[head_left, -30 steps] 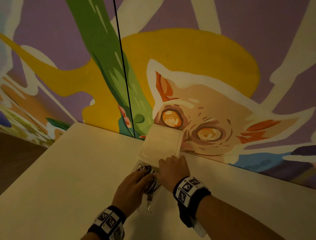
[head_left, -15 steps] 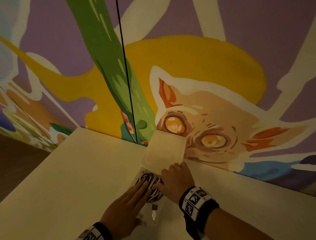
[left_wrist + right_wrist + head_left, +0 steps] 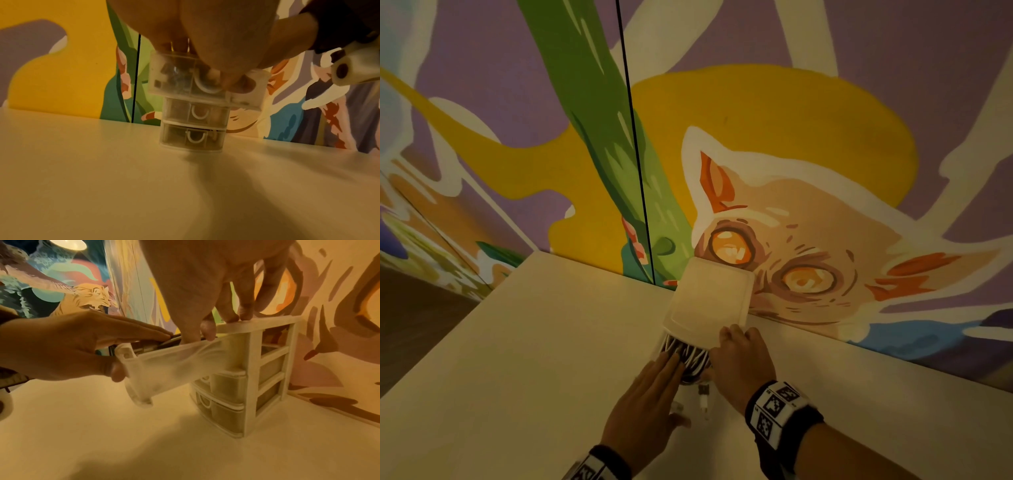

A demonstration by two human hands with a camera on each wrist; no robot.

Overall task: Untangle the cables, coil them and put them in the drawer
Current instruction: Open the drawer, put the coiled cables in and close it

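A small translucent drawer unit (image 3: 710,298) stands against the painted wall, its top drawer (image 3: 185,361) pulled out toward me. Coiled black and white cables (image 3: 685,353) fill that drawer, with plug ends (image 3: 703,399) showing near its front. My left hand (image 3: 671,363) lies flat on the cables with straight fingers. Its thumb (image 3: 117,371) presses against the drawer front. My right hand (image 3: 736,334) rests on the front edge of the unit's top, fingertips (image 3: 242,316) on the lid. The left wrist view shows the unit (image 3: 193,126) from the front with two lower drawers closed.
The unit sits on a pale tabletop (image 3: 534,359) that runs to the mural wall (image 3: 791,154) behind it. The table's left edge (image 3: 448,329) drops to a dark floor. A bright lamp (image 3: 68,244) shows at the top of the right wrist view.
My left hand went from curled over the cables to flat with straight fingers, and slid back toward me. The right hand stayed on the unit's top.
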